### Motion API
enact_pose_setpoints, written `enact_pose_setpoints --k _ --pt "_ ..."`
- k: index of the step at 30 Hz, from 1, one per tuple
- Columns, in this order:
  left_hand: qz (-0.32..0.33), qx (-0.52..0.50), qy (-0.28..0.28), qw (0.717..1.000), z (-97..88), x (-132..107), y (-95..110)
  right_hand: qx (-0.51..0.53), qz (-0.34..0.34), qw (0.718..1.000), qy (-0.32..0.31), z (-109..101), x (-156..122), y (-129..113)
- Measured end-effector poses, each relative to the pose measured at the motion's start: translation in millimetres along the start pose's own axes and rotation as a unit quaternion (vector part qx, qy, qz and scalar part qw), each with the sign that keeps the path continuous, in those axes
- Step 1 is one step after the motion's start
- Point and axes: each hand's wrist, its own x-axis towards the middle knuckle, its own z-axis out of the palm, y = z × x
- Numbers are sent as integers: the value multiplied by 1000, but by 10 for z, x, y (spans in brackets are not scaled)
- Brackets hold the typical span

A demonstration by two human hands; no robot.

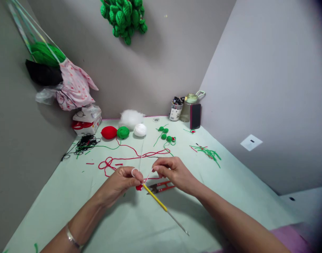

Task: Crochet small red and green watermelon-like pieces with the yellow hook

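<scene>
My left hand (122,182) is closed in a pinch on a small red crocheted piece (139,187), with white yarn looped round its forefinger. A crochet hook (161,205) with a yellow handle sticks out from that piece toward me. My right hand (173,172) is closed, pinching a thin white yarn strand (148,175) just to the right of the piece. Loose red yarn (129,158) trails over the pale green table (71,196) behind both hands.
Red-handled thread snips (162,187) lie under my right hand. Red (109,132), green (123,132) and white (140,130) yarn balls, white stuffing (130,118), small green crocheted pieces (166,135), green yarn scraps (208,152), a pen cup (175,109), a bottle (188,105) and a phone (195,116) stand further back.
</scene>
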Motion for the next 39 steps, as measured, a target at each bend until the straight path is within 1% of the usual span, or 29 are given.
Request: enact_pose_setpoints --k 3,5,7,8,9,10,11,12,13,14,15,17,20,21,22,23,24,26,27,30,32,39 --pt "2 -19 18 1000 -96 -3 -40 -33 -4 999 -9 1 84 65" --pt "2 -37 39 999 -161 -14 -73 -70 -13 997 -15 -30 73 103" --pt "5 -58 61 996 -218 -24 -101 -151 -21 988 -38 -80 15 140" --pt "8 -68 70 995 -241 -26 -110 -209 -29 975 -64 -102 -22 161" --pt "11 -80 76 994 -259 -27 -115 -266 -44 957 -103 -118 -59 186" --pt "14 -91 78 993 -274 -27 -117 -321 -55 934 -146 -124 -90 214" --pt "17 -102 78 992 -286 -26 -117 -370 -61 911 -172 -121 -115 242" --pt "19 -113 76 991 -295 -26 -116 -404 -70 891 -196 -111 -130 270" --pt "20 -123 73 990 -302 -28 -115 -424 -77 877 -212 -97 -138 293" --pt "20 -132 70 989 -307 -31 -115 -429 -82 873 -219 -83 -139 311" --pt "19 -141 68 988 -311 -36 -117 -417 -85 877 -221 -72 -135 321" --pt "16 -156 66 985 -312 -50 -125 -352 -76 908 -212 -62 -123 314" --pt "13 -174 68 982 -300 -75 -136 -182 -32 966 -183 -56 -114 248" --pt "12 -178 69 982 -293 -81 -138 -117 -15 977 -177 -46 -113 221" --pt "12 -180 69 981 -286 -86 -139 -50 6 983 -177 -29 -114 196" --pt "11 -182 67 981 -277 -89 -139 17 30 983 -182 -5 -116 175" --pt "11 -185 65 981 -268 -90 -139 78 53 977 -193 25 -117 159" --pt "12 -191 55 980 -245 -86 -146 169 96 956 -218 92 -120 146" --pt "13 -194 47 980 -233 -82 -154 197 112 946 -231 124 -121 146" --pt "25 -199 16 980 -196 -66 -195 243 144 923 -261 197 -124 162" --pt "29 -198 1 980 -179 -56 -225 259 158 914 -270 226 -127 180" --pt "29 -198 -20 980 -164 -66 -252 284 171 909 -252 282 -150 218"
